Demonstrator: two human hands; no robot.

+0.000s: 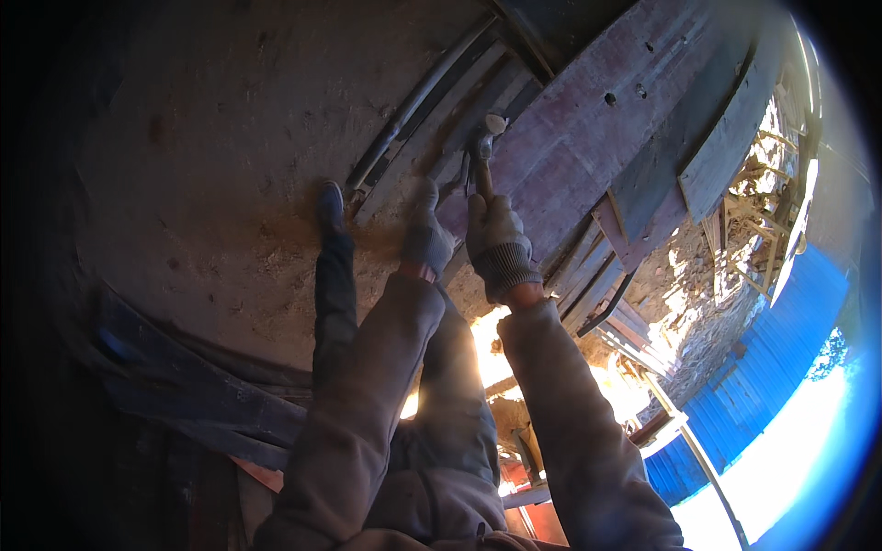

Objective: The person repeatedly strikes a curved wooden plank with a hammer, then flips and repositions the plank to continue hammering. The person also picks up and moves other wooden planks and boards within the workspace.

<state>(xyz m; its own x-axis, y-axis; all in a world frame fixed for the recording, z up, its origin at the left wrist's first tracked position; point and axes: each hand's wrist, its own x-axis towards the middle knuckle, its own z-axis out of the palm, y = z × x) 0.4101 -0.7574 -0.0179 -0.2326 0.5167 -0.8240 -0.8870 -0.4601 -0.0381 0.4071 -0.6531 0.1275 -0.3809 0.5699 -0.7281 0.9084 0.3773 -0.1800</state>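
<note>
The hammer (483, 168) was clamped in the gloved right hand (497, 231) by the reddish plywood panel (588, 115), while the grip of the gloved left hand (426, 225), best kept clear of the hammer's head, could not be made out.

Texts: none legible | labels: none legible | numbers: none legible | signs: none legible
</note>
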